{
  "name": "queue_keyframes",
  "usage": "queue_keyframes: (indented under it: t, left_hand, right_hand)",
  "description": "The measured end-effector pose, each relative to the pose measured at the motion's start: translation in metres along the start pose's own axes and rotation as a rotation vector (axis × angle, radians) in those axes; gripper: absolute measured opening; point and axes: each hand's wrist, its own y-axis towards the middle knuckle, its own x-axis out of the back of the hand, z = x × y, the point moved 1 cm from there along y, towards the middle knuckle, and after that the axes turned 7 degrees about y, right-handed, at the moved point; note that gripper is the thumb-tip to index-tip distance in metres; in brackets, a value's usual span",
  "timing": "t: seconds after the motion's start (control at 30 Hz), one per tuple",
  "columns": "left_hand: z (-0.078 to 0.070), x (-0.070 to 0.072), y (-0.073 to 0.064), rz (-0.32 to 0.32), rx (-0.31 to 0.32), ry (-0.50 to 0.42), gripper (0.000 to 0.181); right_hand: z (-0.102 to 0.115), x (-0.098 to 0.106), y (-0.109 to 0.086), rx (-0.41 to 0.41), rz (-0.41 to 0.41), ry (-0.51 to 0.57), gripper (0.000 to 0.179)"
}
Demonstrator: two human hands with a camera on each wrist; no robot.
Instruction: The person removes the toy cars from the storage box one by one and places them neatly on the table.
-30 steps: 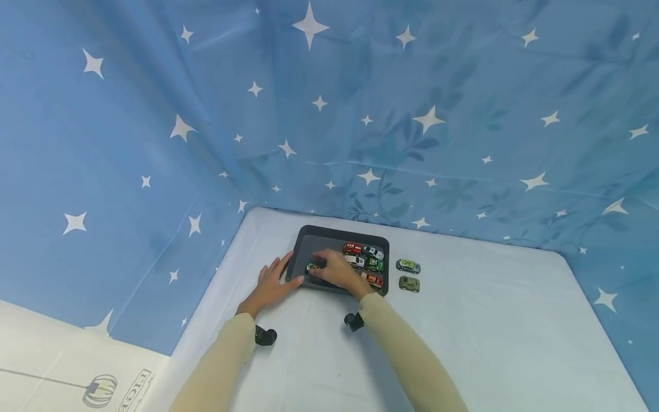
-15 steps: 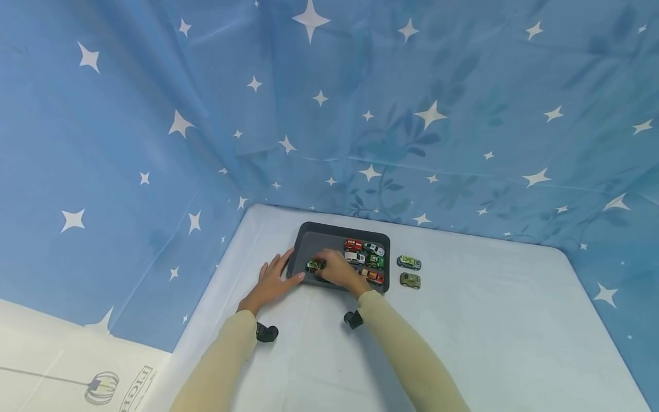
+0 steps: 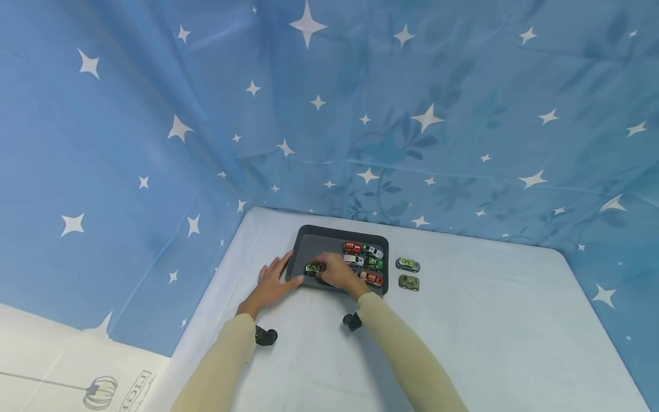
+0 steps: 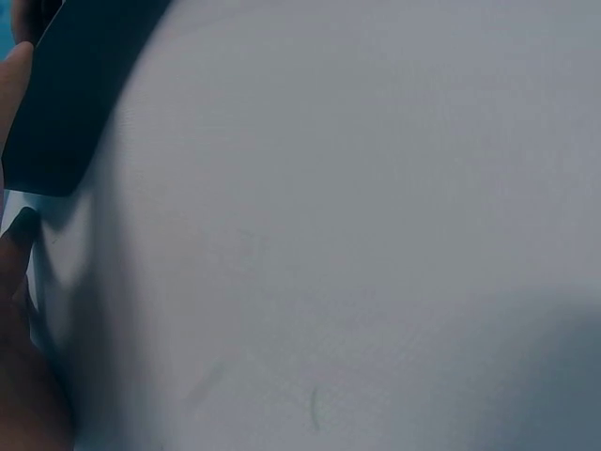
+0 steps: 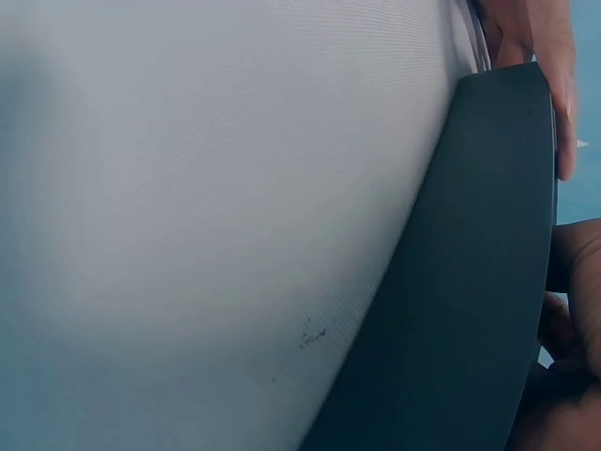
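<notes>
In the head view my right hand (image 3: 337, 270) reaches into the dark grey tray (image 3: 321, 230) and pinches a green toy car (image 3: 312, 269) low over the tray floor, near its front left corner. My left hand (image 3: 269, 290) lies at that same corner with fingers spread along the left side and the thumb at the front rim. Several toy cars stand in the tray's right part, among them a red car (image 3: 352, 248), a white car (image 3: 353, 261) and an orange car (image 3: 370, 278). The right wrist view shows the tray wall (image 5: 460, 254) hiding what the right fingers hold.
On the white table (image 3: 489, 320), right of the tray, stand a green-and-grey toy car (image 3: 408, 264) and an olive toy car (image 3: 409, 282). A blue curtain (image 3: 360, 114) with white stars rises behind the table and on its left.
My right fingers have shifted slightly on the green toy car, and more of it shows now. The left hand stays at the tray's corner.
</notes>
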Motion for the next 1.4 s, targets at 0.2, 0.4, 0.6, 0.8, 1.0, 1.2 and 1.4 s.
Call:
queue_keyframes:
  t: [0.2, 0.4, 0.6, 0.8, 1.0, 1.2, 1.4]
  left_hand:
    - [0.005, -0.003, 0.002, 0.0, -0.002, 0.011, 0.093]
    - [0.015, -0.009, 0.007, 0.001, -0.004, -0.001, 0.099]
    - [0.015, -0.01, 0.007, -0.002, -0.003, -0.002, 0.099]
    - [0.007, -0.006, 0.003, 0.011, 0.008, 0.003, 0.094]
    - [0.002, -0.004, 0.0, -0.004, -0.009, 0.001, 0.094]
    - [0.009, -0.01, 0.004, -0.01, -0.019, 0.004, 0.096]
    - [0.01, -0.008, 0.004, -0.005, -0.008, 0.012, 0.095]
  right_hand:
    - [0.001, 0.0, 0.0, 0.006, 0.008, -0.018, 0.034]
    - [0.0, 0.0, -0.001, -0.008, 0.009, -0.02, 0.033]
    - [-0.001, 0.0, -0.002, -0.006, 0.009, -0.022, 0.033]
    - [0.003, 0.005, -0.003, 0.002, -0.005, -0.001, 0.034]
    - [0.008, 0.015, -0.006, 0.02, -0.028, 0.019, 0.033]
    - [0.01, 0.027, -0.014, 0.034, -0.055, 0.008, 0.032]
    - [0.008, 0.037, -0.023, 0.017, -0.053, 0.014, 0.034]
